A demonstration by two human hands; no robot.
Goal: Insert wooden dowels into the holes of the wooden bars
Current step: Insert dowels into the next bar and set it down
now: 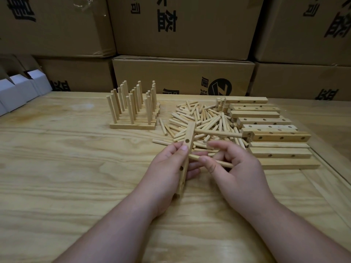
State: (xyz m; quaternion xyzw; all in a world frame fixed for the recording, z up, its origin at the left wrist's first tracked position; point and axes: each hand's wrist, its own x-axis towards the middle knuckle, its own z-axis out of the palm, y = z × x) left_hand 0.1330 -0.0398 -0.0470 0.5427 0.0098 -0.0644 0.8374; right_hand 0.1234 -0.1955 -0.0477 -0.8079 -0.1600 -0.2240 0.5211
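My left hand (171, 168) grips a wooden bar (190, 135) held on end over the table, its holes facing me. One dowel (216, 132) sticks out sideways from the bar's upper part toward the right. My right hand (235, 168) pinches a second dowel (218, 162), whose left tip meets the bar's right side near the middle. A loose heap of dowels (201, 120) lies just behind my hands. To the right of it lie several empty bars (271, 133) with holes.
Finished bars with upright dowels (133, 109) stand at the back centre-left of the wooden table (76, 168). Cardboard boxes (182, 73) are stacked along the far edge. White folded cartons (20, 88) sit at the back left.
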